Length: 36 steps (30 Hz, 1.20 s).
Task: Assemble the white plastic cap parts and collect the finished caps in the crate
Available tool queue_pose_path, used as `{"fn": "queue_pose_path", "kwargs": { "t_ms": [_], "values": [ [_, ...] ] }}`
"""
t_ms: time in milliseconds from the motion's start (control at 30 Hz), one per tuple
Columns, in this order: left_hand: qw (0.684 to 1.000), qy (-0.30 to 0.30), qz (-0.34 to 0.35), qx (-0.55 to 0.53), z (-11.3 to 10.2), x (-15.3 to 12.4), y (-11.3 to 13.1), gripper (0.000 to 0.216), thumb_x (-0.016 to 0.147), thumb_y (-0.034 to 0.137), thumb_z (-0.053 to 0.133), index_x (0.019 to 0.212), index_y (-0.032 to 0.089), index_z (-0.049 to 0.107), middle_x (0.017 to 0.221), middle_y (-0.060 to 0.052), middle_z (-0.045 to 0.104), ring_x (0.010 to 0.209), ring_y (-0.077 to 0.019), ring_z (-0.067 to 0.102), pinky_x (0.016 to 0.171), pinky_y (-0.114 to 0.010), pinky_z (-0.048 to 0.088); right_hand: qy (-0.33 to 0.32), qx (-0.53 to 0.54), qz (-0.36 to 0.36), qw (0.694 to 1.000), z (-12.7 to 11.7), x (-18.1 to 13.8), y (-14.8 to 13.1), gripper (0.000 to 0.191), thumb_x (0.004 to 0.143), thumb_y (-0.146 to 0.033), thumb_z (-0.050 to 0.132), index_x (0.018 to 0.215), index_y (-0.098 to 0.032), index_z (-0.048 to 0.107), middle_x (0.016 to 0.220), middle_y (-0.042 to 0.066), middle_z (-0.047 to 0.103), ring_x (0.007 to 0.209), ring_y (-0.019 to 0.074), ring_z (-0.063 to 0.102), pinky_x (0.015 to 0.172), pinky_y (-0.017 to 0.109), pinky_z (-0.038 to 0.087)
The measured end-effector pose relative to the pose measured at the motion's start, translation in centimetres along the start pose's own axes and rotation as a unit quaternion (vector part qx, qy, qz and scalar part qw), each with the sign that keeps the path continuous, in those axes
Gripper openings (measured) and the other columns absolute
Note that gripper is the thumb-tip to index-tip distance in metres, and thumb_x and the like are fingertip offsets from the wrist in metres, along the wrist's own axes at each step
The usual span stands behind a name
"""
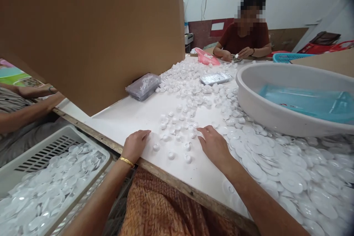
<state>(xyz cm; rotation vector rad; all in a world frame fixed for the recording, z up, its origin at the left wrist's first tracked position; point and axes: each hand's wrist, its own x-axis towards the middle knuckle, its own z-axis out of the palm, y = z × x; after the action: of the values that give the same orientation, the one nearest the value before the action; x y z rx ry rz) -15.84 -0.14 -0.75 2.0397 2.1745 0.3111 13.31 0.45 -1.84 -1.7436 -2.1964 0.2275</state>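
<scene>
My left hand, with a gold bracelet on its wrist, is at the table's front edge. Its fingers are bent and drawn together; whatever may be between the fingertips is hidden. To the right, my right hand is held over the table with thumb and forefinger apart and nothing between them. Its fingertips are close beside a small round white cap. Several similar caps lie loose between the hands, among them one white cap near the front. Flat white discs are heaped beside my right forearm.
A large white basin holding blue plastic stands on the right. Two plastic-wrapped packs lie farther back, one the clear pack by a tall cardboard sheet. A basket of white pieces sits lower left. Other people sit opposite and at left.
</scene>
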Motion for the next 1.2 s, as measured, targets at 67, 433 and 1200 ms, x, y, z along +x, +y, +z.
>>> {"fn": "queue_pose_path", "kwargs": {
  "t_ms": [67,433,1200],
  "values": [
    [1.0,0.0,-0.021,0.012,-0.5,-0.2,0.3,0.032,0.083,0.026,0.041,0.107,0.022,0.063,0.109,-0.002,0.06,0.099,-0.0198,0.055,0.089,-0.032,0.041,0.001,-0.004,-0.022,1.0,0.4,0.2,-0.2,0.033,0.087,-0.023,0.048,0.119,-0.027,0.052,0.105,0.002,0.051,0.084,0.0137,0.052,0.065,0.026,0.041],
    [1.0,-0.03,0.005,-0.009,1.1,4.3,5.1,0.026,0.075,0.019,0.05,0.099,0.018,0.06,0.09,-0.004,0.06,0.087,-0.0174,0.054,0.08,-0.029,0.04,-0.005,-0.034,-0.103,0.994,1.9,0.4,-0.7,0.016,0.085,-0.009,0.046,0.092,-0.018,0.057,0.099,0.004,0.053,0.087,0.0153,0.047,0.069,0.027,0.036],
    [0.999,-0.04,-0.012,-0.033,0.1,4.3,3.1,0.024,0.074,0.029,0.051,0.095,0.019,0.059,0.089,-0.002,0.061,0.082,-0.0148,0.054,0.074,-0.025,0.042,-0.281,0.22,0.072,0.931,-2.5,-0.4,-0.8,0.016,0.084,-0.024,0.037,0.08,-0.017,0.05,0.068,0.001,0.06,0.062,0.0123,0.055,0.054,0.022,0.031]
  ]
}}
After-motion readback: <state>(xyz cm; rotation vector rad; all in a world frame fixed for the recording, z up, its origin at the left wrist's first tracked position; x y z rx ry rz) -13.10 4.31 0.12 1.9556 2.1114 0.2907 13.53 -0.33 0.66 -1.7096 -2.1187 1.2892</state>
